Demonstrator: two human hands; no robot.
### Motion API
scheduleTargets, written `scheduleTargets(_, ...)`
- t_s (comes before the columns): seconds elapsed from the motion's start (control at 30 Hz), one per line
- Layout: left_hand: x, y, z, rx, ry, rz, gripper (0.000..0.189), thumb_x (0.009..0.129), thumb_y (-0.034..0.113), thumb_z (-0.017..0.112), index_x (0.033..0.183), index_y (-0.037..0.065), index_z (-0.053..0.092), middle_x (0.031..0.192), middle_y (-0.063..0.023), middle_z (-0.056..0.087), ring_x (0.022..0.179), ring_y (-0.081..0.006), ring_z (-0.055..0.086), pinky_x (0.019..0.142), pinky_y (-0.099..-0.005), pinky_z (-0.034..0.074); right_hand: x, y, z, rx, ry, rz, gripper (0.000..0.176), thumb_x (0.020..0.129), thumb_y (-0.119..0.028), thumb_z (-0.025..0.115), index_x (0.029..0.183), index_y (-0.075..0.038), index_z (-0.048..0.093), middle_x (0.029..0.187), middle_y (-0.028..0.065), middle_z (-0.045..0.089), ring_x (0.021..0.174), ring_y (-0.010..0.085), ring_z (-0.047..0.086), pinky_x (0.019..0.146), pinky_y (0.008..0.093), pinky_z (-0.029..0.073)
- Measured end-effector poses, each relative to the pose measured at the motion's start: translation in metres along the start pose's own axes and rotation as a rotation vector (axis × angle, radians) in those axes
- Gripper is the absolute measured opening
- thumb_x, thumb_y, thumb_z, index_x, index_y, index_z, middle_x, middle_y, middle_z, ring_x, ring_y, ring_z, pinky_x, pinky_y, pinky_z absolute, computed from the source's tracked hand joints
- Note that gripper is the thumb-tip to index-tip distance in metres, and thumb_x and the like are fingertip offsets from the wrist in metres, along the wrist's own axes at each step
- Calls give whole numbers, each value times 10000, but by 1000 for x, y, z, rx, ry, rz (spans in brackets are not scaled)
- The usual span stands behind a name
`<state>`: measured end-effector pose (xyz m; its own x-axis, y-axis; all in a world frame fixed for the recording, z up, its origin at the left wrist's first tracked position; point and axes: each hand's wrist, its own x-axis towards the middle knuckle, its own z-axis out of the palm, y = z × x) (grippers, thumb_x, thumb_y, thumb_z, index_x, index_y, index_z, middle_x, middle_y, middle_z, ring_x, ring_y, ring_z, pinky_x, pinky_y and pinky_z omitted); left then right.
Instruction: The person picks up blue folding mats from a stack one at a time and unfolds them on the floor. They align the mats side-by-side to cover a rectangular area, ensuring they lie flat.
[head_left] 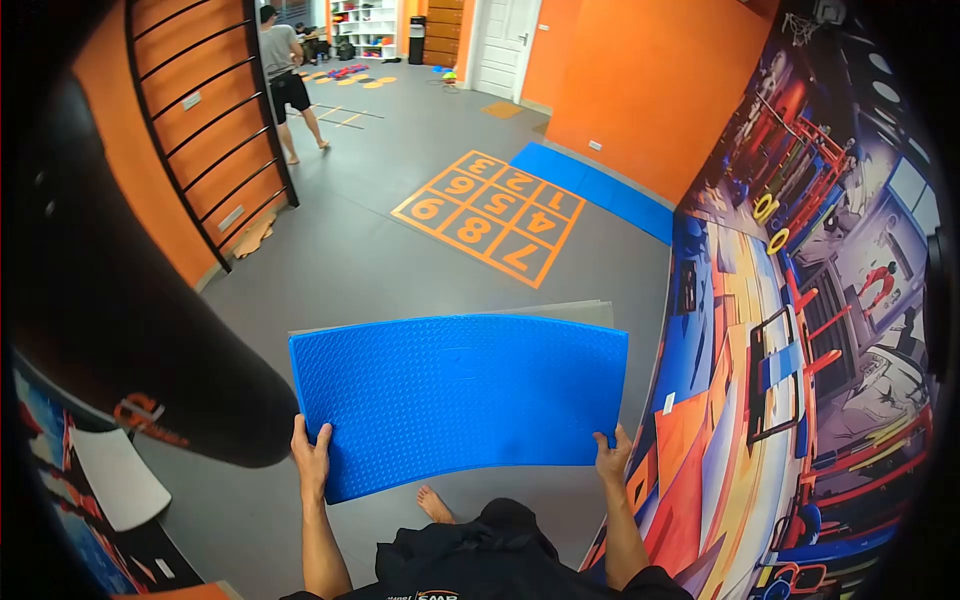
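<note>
A blue textured exercise mat is held out in front of my body, its long sides running left to right and slightly bowed. My left hand grips its left edge near the lower corner, thumb on top and fingers underneath. At the right edge, my right hand is closed on the mat in the same way. Behind its far edge shows a thin strip of a grey flat piece, mostly hidden by the mat. My bare foot is visible on the floor below the near edge.
A black punching bag hangs close on my left. Orange numbered squares mark the grey floor ahead, beside blue mats along the wall. Black wall bars stand at left, with a person beyond. A printed mural wall runs along my right.
</note>
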<state>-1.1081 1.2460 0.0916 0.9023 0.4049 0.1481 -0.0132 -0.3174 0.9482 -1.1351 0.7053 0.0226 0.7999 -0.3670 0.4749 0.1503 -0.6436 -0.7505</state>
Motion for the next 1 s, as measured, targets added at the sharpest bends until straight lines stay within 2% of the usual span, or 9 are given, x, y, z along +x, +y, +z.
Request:
scheduleTargets(0.1,46,-14,26,77,-75,21,206,921,56,644,1099,-7,563,940,-94,645,878,-149,581,817,-319,475,18,-12,11,-120,36,-37,311,879,-230,779,1032,4,642,910,162,682,808,299,681,723,388,514)
scheduleTargets(0.2,89,-7,72,60,-97,49,212,916,68,653,1090,-4,556,927,-106,642,878,-167,591,816,-335,478,41,3,22,-197,118,54,312,864,-240,798,995,0,648,862,162,686,765,306,684,679,405,509)
scheduleTargets(0.3,130,-8,118,74,-163,83,237,928,125,668,1082,-3,540,929,-137,646,857,-223,610,801,-364,476,70,27,29,-186,169,208,339,833,-262,829,973,-6,658,792,154,686,696,294,674,638,410,502)
scheduleTargets(0.4,168,5,172,74,-200,112,240,930,128,668,1089,-2,544,920,-131,644,852,-211,606,784,-357,479,115,56,36,-193,193,297,355,812,-282,847,958,-11,669,745,147,684,654,277,668,626,396,503)
scheduleTargets(0.5,205,20,225,112,-211,96,247,928,129,672,1097,-4,549,918,-128,644,844,-200,604,756,-354,486,167,78,48,-179,284,241,346,828,-282,836,954,-6,668,757,156,684,666,255,671,630,384,506)
scheduleTargets(0.63,256,51,304,56,-208,204,259,917,127,696,1093,-3,557,873,-120,657,800,-189,616,731,-346,493,240,117,47,-197,253,292,394,856,-332,805,985,9,656,787,160,697,694,274,680,657,396,511)
scheduleTargets(0.83,308,86,400,84,-302,112,254,915,112,694,1090,-14,560,887,-130,677,814,-203,635,764,-359,505,326,176,43,-214,289,295,392,861,-333,801,980,9,650,795,154,699,724,282,693,659,404,507)
scheduleTargets(0.93,329,77,448,27,-265,158,254,917,110,691,1092,-18,559,893,-131,679,813,-207,636,765,-356,504,361,197,42,-227,265,344,382,862,-320,801,991,8,655,807,156,706,734,282,700,657,403,507)
scheduleTargets(1.0,348,72,479,41,-269,192,254,919,109,689,1097,-17,558,906,-134,682,821,-210,639,768,-357,505,386,212,51,-239,303,297,376,861,-312,802,1001,7,659,800,149,706,718,275,693,649,398,506)
